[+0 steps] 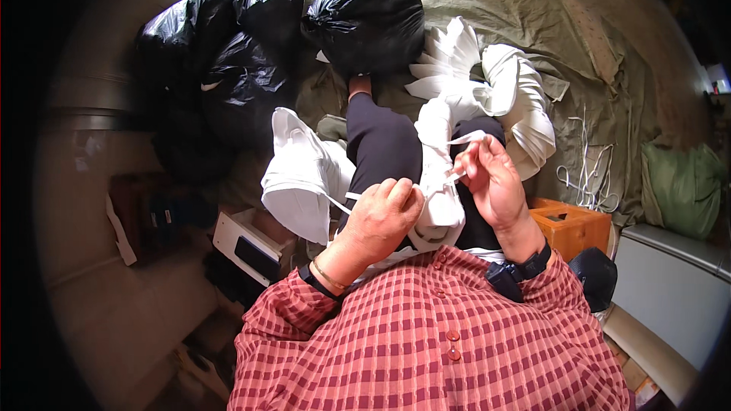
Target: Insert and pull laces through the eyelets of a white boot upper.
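Note:
Between my knees stands a bundle of white, layered pieces (435, 133) that look like cloth. My right hand (495, 183) is closed in a pinch on a thin white strip (466, 138) at the bundle's side. Lower down and to the left, my left hand (381, 217) is curled into a fist, and a white strip (339, 204) comes out of it toward the left. Whether both strips are one piece I cannot tell. Left of my leg sits another white stack (298, 175). More fanned white pieces (521, 99) lie beyond my right knee.
Black plastic bags (369, 21) stand full at the back left. A green cloth (502, 11) covers the floor ahead. On the right are a loose white cord (590, 171), a wooden box (582, 226), a green sack (681, 186) and a grey case (670, 274). An open drawer (247, 247) is at left.

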`<state>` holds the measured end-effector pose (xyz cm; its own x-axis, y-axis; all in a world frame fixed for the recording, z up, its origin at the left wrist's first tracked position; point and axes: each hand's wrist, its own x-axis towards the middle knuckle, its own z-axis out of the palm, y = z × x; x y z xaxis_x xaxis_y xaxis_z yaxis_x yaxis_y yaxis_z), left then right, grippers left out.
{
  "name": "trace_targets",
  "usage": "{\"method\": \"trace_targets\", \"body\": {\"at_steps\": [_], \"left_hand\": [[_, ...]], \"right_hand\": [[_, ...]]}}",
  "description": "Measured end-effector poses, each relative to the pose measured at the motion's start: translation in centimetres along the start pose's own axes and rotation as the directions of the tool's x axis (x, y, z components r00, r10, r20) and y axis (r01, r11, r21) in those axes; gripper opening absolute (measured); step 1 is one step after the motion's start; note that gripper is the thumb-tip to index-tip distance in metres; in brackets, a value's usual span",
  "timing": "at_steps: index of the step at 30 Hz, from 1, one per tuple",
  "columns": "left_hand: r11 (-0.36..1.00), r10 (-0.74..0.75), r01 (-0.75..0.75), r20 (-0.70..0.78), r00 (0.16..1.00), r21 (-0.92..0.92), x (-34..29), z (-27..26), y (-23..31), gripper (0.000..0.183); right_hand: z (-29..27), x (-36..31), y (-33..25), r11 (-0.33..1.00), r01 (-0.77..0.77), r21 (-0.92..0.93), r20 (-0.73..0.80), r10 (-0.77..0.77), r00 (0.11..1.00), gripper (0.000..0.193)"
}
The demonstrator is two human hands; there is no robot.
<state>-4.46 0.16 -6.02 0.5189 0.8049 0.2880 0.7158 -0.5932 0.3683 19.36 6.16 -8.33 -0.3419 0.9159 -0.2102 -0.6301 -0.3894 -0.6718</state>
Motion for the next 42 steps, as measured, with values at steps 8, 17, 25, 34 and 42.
{"method": "trace_targets", "body": {"at_steps": [8, 17, 25, 34, 42], "left_hand": [[0.999, -0.018, 0.018, -0.012, 1.000, -0.045, -0.3, 0.6, -0.7, 0.040], [0.970, 0.092, -0.108, 0.080, 0.992, 0.220, -1.0, -3.7, -2.8, 0.030], [0.985, -0.009, -0.006, 0.085, 0.996, 0.170, -3.9, -2.8, -1.4, 0.045], [0.969, -0.179, 0.157, -0.102, 0.979, -0.192, 0.9, -0.8, 1.0, 0.038], [0.506, -0.535, 0.761, 0.544, 0.647, -0.407, 4.7, -1.5, -0.4, 0.045]], "right_hand": [[2.0, -0.1, -0.4, 0.944, 0.005, -0.330, -0.269, -0.099, 0.958, 0.023], [3.6, -6.1, -1.7, -0.022, 0.023, -0.999, 0.027, -0.210, 0.977, 0.079], [3.2, -4.3, -1.4, 0.270, 0.023, -0.963, -0.026, -0.175, 0.984, 0.043], [3.7, -1.2, -0.2, 0.798, 0.005, -0.603, -0.151, -0.121, 0.981, 0.020], [2.5, -0.6, -1.7, 0.919, -0.101, -0.381, -0.229, 0.012, 0.973, 0.037]]}}
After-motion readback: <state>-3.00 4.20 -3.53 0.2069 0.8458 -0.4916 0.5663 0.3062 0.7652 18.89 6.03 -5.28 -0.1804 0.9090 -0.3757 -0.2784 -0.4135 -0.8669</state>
